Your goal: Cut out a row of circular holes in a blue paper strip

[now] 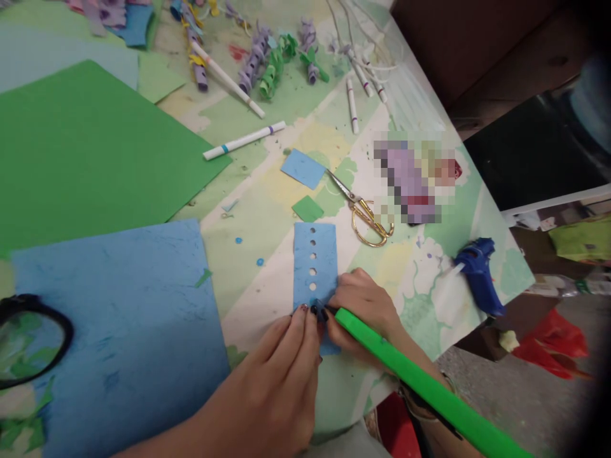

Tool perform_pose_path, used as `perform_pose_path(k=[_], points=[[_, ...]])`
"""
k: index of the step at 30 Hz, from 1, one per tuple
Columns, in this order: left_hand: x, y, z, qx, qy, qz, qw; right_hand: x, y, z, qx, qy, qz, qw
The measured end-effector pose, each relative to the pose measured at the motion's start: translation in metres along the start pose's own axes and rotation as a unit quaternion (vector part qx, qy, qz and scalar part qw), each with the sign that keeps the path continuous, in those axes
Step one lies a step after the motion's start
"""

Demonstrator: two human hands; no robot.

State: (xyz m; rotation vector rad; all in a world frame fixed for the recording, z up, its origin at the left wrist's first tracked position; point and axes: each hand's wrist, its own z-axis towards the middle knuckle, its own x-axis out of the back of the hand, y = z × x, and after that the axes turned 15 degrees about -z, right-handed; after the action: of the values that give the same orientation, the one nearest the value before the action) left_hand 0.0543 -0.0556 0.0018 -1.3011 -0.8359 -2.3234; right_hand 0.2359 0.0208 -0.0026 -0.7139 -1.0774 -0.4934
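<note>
A narrow blue foam strip [326,254] lies on the patterned tablecloth, with a column of several punched holes down it. My left hand [281,362] presses on its lower part, fingers together and stretched forward. My right hand [365,308] is closed at the strip's right edge, round the end of a tool with a long bright green handle [410,369]. The tool's dark tip is at the strip beside my left fingertips, partly hidden by them. Gold-handled scissors [367,219] lie beyond the strip, near a small blue piece [304,169] and a small green piece [308,208].
Large green [95,159] and blue [133,331] sheets cover the left side. White markers [243,140] and curled foam pieces [272,63] lie at the back. A blue glue gun [480,273] sits near the right edge. A black-rimmed round object [67,331] is far left.
</note>
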Motion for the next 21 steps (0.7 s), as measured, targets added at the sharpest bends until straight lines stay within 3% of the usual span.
perform_pose_path(k=[6, 9, 11, 14, 17, 21], points=[[-0.002, -0.016, 0.003, 0.013, 0.068, -0.098, 0.993, 0.011, -0.004, 0.001, -0.033, 0.017, 0.061, 0.997], [0.000, -0.032, 0.008, 0.080, 0.049, -0.225, 0.970, 0.019, -0.003, -0.003, -0.116, 0.069, 0.114, 0.984], [0.001, -0.042, 0.015, 0.139, 0.062, -0.224, 0.963, 0.022, 0.003, -0.009, -0.164, 0.087, 0.074, 0.980], [0.003, -0.056, 0.032, 0.212, 0.036, -0.183, 0.959, 0.023, 0.020, -0.017, -0.125, 0.092, -0.092, 0.984], [0.007, -0.070, 0.056, 0.282, -0.042, -0.198, 0.938, 0.025, 0.040, -0.018, -0.067, 0.084, -0.150, 0.983], [0.013, -0.085, 0.084, 0.308, -0.050, -0.216, 0.925, 0.033, 0.054, -0.006, 0.001, 0.062, -0.215, 0.975]])
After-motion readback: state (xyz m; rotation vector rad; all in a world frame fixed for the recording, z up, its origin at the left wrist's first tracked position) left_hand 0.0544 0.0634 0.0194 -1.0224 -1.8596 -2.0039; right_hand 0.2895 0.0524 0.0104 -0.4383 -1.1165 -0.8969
